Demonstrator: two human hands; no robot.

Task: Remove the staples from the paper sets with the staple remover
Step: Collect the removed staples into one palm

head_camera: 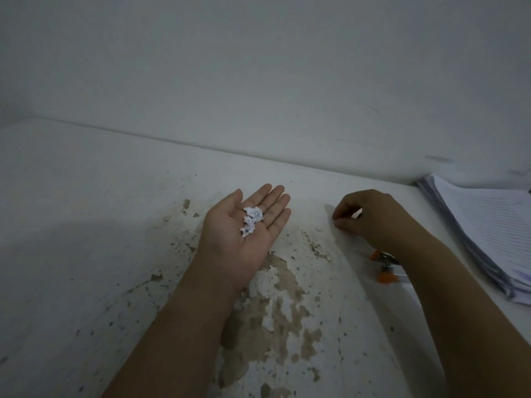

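left hand (pixel 244 228) lay palm-up, fingers straight, cradling crumpled paper scraps (pixel 251 221). right hand (pixel 370 216) curled its fingers in a pinch, contents unclear. orange staple remover (pixel 385 268) sat under its wrist, near stacked paper sets (pixel 488 231).

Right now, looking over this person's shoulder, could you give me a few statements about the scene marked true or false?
1. The left hand is palm up with paper scraps on it. True.
2. The right hand grips the staple remover. False: the remover lies loose below that forearm.
3. The paper stack sits at the table's right side. True.
4. The table is spotless. False: its coating is chipped and stained.
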